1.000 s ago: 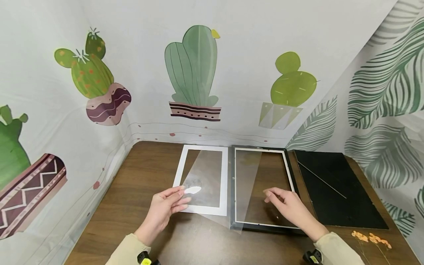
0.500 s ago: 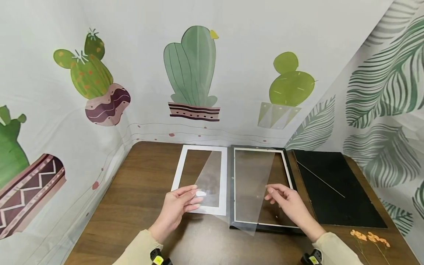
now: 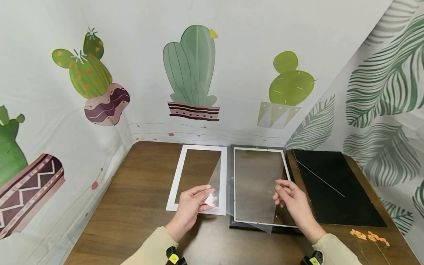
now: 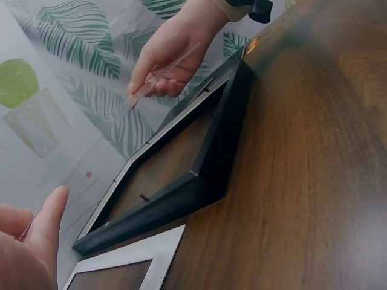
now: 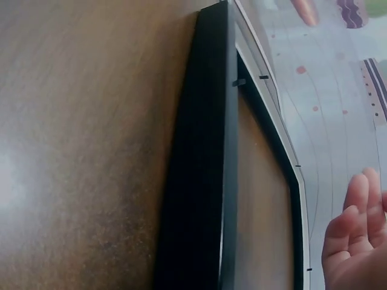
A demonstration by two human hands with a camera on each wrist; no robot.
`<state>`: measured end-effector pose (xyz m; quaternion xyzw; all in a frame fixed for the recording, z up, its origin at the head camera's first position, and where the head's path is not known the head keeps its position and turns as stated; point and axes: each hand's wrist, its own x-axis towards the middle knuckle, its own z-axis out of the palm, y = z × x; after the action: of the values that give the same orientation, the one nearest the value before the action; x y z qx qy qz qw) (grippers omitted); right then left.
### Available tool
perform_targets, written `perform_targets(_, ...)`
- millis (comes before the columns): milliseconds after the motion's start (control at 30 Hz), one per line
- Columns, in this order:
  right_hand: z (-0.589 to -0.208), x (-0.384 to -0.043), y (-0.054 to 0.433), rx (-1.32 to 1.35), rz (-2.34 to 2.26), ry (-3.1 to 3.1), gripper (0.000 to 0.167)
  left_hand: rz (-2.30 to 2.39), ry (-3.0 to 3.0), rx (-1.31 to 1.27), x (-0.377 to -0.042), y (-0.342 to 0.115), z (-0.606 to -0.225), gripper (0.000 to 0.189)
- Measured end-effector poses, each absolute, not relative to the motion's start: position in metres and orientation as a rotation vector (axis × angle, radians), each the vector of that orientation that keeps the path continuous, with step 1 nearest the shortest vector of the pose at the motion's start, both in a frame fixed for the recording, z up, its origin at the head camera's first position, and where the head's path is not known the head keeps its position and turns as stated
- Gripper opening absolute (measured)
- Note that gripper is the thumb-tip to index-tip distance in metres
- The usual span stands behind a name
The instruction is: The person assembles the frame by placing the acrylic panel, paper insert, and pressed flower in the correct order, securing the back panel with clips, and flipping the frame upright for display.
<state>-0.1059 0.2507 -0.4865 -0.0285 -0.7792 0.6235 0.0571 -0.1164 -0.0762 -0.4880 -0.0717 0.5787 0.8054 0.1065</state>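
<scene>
A clear sheet (image 3: 255,184) is held above the table between both hands. My left hand (image 3: 192,206) pinches its left edge, where a bright glare shows at the fingertips. At its right edge, the thumb and fingers of my right hand (image 3: 293,197) pinch it; the left wrist view shows the sheet nearly edge-on there. Under the sheet lies a black picture frame (image 5: 193,151) with a pale inner lip and small dark tabs. Left of that frame, a white mat (image 3: 176,180) with a rectangular opening lies flat, partly covered by my left hand.
A black backing board (image 3: 351,191) lies right of the frame, with a thin rod (image 3: 320,178) slanting across it. Small orange dried flowers (image 3: 359,235) rest at the front right of the wooden table (image 3: 132,191). A cactus-print cloth (image 3: 238,73) hangs behind.
The clear sheet has shifted right from over the mat to over the frame, carried by my left hand. My right hand has moved slightly right and now pinches the sheet's right edge.
</scene>
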Motion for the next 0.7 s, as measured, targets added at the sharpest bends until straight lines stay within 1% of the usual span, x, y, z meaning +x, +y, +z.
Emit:
perform_targets(133, -0.483, -0.106, 0.254, -0.207, 1.923, -2.333, 0.029, 2.356, 1.679, -0.188, -0.116, -0.068, -0.488, 0.035)
perform_targets(267, -0.481, -0.107, 0.261, -0.255, 1.959, -2.326, 0.03, 2.309, 1.686, -0.163, -0.115, -0.062, -0.488, 0.034)
perform_targets(500, -0.479, -0.107, 0.281, -0.103, 1.834, -2.523, 0.032, 2.189, 1.819, -0.034, -0.115, -0.056, -0.494, 0.029)
perform_targets(700, -0.481, -0.113, 0.297, -0.072, 1.971, -2.453, 0.026, 2.041, 2.003, 0.055, -0.114, -0.047, -0.499, 0.021)
